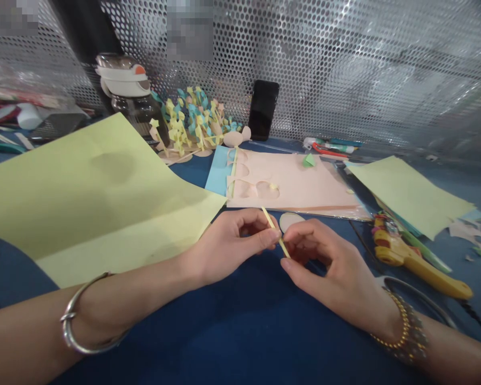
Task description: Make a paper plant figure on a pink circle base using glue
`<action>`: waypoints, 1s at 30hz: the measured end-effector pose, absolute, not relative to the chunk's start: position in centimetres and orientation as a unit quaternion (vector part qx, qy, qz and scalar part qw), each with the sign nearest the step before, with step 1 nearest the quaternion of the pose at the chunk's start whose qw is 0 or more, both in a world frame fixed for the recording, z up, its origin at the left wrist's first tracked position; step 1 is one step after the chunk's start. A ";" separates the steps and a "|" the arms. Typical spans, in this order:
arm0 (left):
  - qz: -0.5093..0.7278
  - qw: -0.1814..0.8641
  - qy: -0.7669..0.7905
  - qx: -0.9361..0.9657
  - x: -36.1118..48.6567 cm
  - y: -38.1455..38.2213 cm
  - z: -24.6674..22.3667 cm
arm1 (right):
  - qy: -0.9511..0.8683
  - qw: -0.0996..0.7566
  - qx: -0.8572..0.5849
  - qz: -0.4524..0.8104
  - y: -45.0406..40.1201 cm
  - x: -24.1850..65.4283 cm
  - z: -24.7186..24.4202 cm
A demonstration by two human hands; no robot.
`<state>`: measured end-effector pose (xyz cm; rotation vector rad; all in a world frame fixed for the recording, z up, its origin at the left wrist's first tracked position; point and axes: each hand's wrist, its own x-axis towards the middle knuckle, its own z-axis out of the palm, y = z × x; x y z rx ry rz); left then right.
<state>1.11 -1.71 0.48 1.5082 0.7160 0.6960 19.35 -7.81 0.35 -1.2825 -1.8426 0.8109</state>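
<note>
Yellow strip: thin folded-looking bit of paper, held just above the blue bench, out in front of the near edge of the pink sheets
Left hand: pinching the strip around its middle, thumb on top; upper end pokes out past the fingertips
Right hand: curled around the lower end, thumb tip right by it, honestly can't tell if it's actually pinching
Nearby: pale oval cutout just past the right fingers
Left side: big yellow sheet, partly behind the left forearm
Right side: yellow glue gun
Back edge: phone propped upright, paper-star cluster to its left
</note>
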 end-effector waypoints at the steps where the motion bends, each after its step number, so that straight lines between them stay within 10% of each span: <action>1: 0.302 0.618 0.312 0.655 1.1 -1.7 0.5 | -0.718 0.368 -0.499 0.316 -7.8 19.3 0.4; 30: 0.288 0.622 0.314 0.657 1.1 -1.8 0.5 | -0.715 0.353 -0.504 0.331 -7.8 19.3 0.4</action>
